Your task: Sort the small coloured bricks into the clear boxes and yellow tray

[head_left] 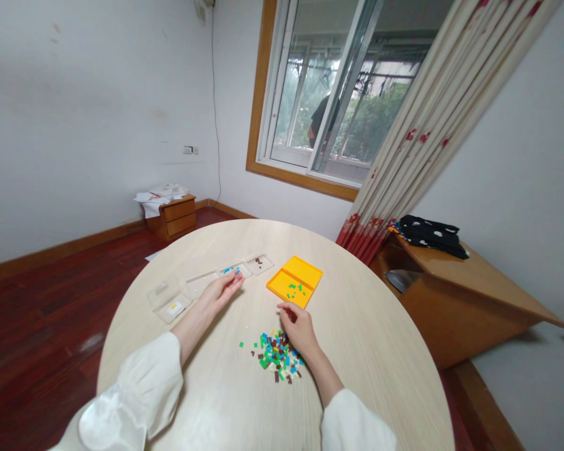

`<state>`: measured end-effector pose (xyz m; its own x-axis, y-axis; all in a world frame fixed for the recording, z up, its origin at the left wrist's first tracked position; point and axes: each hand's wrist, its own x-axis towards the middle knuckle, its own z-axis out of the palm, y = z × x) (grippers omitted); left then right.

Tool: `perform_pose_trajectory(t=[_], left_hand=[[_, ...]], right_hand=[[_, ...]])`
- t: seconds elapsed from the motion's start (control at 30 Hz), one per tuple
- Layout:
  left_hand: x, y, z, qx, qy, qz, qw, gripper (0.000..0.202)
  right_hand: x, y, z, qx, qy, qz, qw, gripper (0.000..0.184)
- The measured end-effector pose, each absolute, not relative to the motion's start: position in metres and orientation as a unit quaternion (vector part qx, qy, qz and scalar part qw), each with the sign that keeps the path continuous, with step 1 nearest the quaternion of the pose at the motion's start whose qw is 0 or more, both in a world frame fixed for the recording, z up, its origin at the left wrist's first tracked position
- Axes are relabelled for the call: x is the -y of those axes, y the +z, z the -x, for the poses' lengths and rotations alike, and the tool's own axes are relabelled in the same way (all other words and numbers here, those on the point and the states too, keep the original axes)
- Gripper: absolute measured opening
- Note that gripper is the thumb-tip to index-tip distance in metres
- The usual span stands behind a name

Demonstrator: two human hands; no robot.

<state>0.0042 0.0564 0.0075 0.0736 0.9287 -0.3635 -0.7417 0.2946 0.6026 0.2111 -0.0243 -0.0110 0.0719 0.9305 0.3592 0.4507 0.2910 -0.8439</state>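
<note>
My left hand [222, 289] lies on the round wooden table [366, 351] with its fingers stretched toward a clear plastic divided tray [202, 285] that holds a few blue, brown and yellow pieces. My right hand [297, 326] rests above a heap of several small coloured pieces [275, 356], fingers curled in a pinch; what it holds is too small to name. Just beyond it sits an open yellow box [295, 280] with a few green pieces inside.
A low wooden cabinet [455, 300] with dark dotted cloth [430, 235] stands at the right. A patterned curtain [432, 125] hangs by the window [329, 94]. A small drawer unit [173, 216] with papers stands on the red floor by the far wall.
</note>
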Motion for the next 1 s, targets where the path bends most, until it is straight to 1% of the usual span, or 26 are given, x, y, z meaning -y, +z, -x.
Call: perform_pose_trajectory(t=[0.1,0.23,0.33,0.4,0.47,0.6,0.63,0.73,0.9,1.0], left_hand=[[-0.06,0.015,0.004,-0.355,0.573,-0.107,0.731,0.018],[-0.057,0.022,0.009,-0.344,0.577,-0.155,0.724,0.011],[-0.052,0.019,0.008,-0.392,0.561,-0.275,0.675,0.004],[-0.047,0.016,0.003,-0.436,0.526,-0.39,0.617,0.013],[-0.039,0.014,-0.003,-0.457,0.462,-0.511,0.563,0.021],[-0.018,0.011,-0.018,-0.405,0.294,-0.724,0.475,0.008],[-0.014,0.01,-0.021,-0.387,0.272,-0.756,0.453,0.011],[-0.005,0.008,-0.026,-0.338,0.249,-0.817,0.395,0.018],[-0.001,0.008,-0.026,-0.252,0.227,-0.865,0.371,0.027],[0.001,0.012,-0.026,-0.234,0.206,-0.881,0.355,0.031]], right_hand=[[0.024,-0.012,-0.211,0.638,0.242,0.541,0.491,0.022],[0.024,-0.013,-0.212,0.642,0.234,0.544,0.487,0.022],[0.024,-0.013,-0.212,0.638,0.231,0.547,0.489,0.022],[0.023,-0.014,-0.211,0.631,0.234,0.548,0.496,0.022],[0.022,-0.015,-0.211,0.618,0.244,0.547,0.509,0.021],[0.02,-0.016,-0.211,0.576,0.272,0.547,0.543,0.021],[0.02,-0.016,-0.211,0.565,0.279,0.548,0.55,0.021],[0.019,-0.016,-0.211,0.544,0.295,0.549,0.562,0.022],[0.019,-0.017,-0.211,0.538,0.308,0.545,0.565,0.022],[0.019,-0.017,-0.21,0.54,0.311,0.546,0.56,0.022]])
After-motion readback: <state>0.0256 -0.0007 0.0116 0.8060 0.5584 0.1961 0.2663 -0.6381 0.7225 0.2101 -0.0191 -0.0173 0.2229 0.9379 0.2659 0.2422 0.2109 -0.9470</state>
